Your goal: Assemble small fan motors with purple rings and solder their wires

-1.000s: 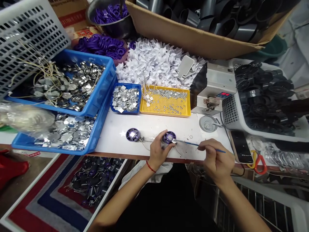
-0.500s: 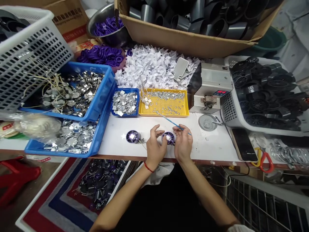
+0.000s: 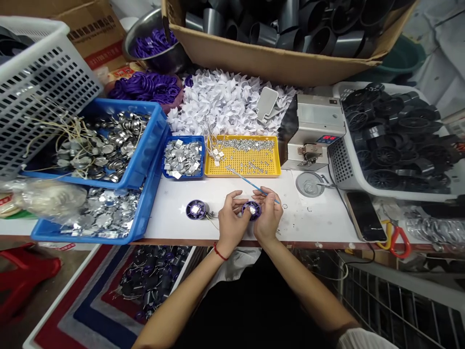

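Note:
My left hand (image 3: 232,218) is closed around the edge of a purple-rimmed round part (image 3: 256,212), its thumb on the pale square at the part's middle. A thin blue stick (image 3: 257,188) with a pale tip lies in my right hand (image 3: 268,215), slanting up and left toward the yellow tray (image 3: 222,169). That hand also rests against the right side of the round part; its lower fingers are partly hidden. Left of my hands, a second purple-rimmed part (image 3: 196,210) with thin wires sits on the white table (image 3: 170,218).
Small metal bits lie in the yellow tray, and silver squares fill a small blue tray (image 3: 183,177). A metal device (image 3: 315,121) with a red display stands behind, right of a white petal heap (image 3: 218,102). A phone (image 3: 365,215) and scissors (image 3: 401,242) lie right.
My right hand has come inward against the round part, with the blue stick still in it. My left thumb stays on the part. The whole view has shifted slightly.

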`<state>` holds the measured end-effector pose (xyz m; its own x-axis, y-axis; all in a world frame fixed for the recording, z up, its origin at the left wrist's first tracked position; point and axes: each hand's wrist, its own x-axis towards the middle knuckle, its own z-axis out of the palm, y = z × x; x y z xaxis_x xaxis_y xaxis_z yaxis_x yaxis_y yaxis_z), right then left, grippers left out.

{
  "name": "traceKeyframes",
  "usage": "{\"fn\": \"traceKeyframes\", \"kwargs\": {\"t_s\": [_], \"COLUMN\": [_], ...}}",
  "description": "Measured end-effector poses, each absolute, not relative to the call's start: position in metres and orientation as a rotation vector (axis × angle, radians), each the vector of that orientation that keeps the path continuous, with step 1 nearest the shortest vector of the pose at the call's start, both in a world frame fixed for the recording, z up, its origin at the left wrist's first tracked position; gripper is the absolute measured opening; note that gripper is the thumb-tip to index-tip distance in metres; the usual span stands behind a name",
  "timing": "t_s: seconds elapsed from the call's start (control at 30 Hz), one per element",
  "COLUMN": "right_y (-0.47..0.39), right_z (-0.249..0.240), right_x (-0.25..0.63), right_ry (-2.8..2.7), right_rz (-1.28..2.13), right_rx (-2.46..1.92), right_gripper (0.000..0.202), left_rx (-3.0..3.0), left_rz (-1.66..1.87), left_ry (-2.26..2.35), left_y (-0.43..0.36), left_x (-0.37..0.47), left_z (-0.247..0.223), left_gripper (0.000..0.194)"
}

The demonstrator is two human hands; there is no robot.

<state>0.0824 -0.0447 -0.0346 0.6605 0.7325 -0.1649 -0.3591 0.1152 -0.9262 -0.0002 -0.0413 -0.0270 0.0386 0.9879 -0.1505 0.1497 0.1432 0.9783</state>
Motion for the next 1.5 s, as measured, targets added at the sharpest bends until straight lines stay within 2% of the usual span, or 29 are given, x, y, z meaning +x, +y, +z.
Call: {"fn": "traceKeyframes", "kwargs": {"t_s": [0.23, 0.3, 0.4, 0.47, 0.63, 0.73, 0.83, 0.93, 1.17, 1.4, 1.5], "right_y": [-0.05, -0.06, -0.078, -0.084, -0.067, -0.054, -0.05, -0.051, -0.059, -0.057, -0.055], "right_z": [-0.036, -0.03, -0.02, -0.015, -0.015, -0.014, -0.008, -0.002, 0.0, -0.004, -0.007], "right_x": [0.087, 0.113, 0.177, 0.219, 0.267, 0.269, 0.272, 0.277, 0.276, 0.268, 0.266], "right_ry": [-0.595, -0.795, -1.087, -1.184, -1.319, -1.428, -1.544, -1.585, -1.463, -0.965, -0.978], "right_rz": [0.643, 0.365, -0.253, -0.372, -0.286, -0.233, -0.16, -0.108, -0.143, -0.245, -0.214], "right_rx": [-1.281, -1.319, -1.322, -1.473, -1.71, -1.75, -1.794, -1.825, -1.861, -1.813, -1.82], "right_gripper": [0.033, 0.032, 0.032, 0.03, 0.032, 0.032, 0.033, 0.035, 0.043, 0.04, 0.041], "left_rx": [1.386, 1.422, 1.452, 1.522, 1.763, 1.856, 1.923, 1.91, 1.941, 1.952, 1.943], "left_rz": [1.0, 1.015, 1.023, 1.022, 1.021, 0.99, 0.967, 0.984, 1.037, 1.15, 1.174], "left_ry": [1.354, 1.374, 1.398, 1.388, 1.394, 1.387, 1.315, 1.27, 1.225, 1.204, 1.204], "left_y": [-0.04, -0.035, -0.026, -0.02, -0.021, -0.03, -0.038, -0.041, -0.039, -0.039, -0.038], "left_x": [-0.004, -0.004, -0.002, 0.0, -0.004, -0.011, -0.014, -0.01, -0.008, -0.009, -0.008], "left_z": [-0.03, -0.031, -0.034, -0.032, -0.015, -0.01, -0.018, -0.032, -0.048, -0.061, -0.063], "left_gripper": [0.044, 0.044, 0.044, 0.044, 0.044, 0.053, 0.062, 0.06, 0.05, 0.053, 0.053]}}
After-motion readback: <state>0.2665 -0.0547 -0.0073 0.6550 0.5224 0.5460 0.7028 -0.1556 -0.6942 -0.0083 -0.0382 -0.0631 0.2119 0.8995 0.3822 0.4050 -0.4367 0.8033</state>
